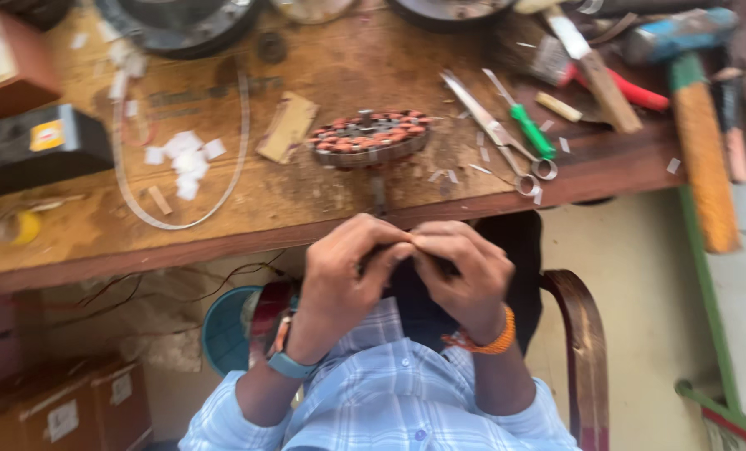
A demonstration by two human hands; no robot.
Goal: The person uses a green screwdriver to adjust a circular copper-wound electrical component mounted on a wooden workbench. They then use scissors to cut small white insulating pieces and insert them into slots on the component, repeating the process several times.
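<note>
My left hand [346, 269] and my right hand [463, 271] are held together just below the front edge of the wooden workbench [306, 213]. The fingertips of both pinch a small thin dark piece [406, 247] between them; it is mostly hidden and blurred. My left wrist wears a blue band, my right an orange thread band. On the bench just beyond my hands lies a round motor stator [371, 136] with copper-coloured windings.
Scissors [502, 138] and a green-handled screwdriver [530, 129] lie right of the stator. A brush, hammers and other tools crowd the far right. White paper scraps [182, 159] and a thin strip loop lie left. A black box [35, 150] sits far left. A chair arm [586, 351] curves beside me.
</note>
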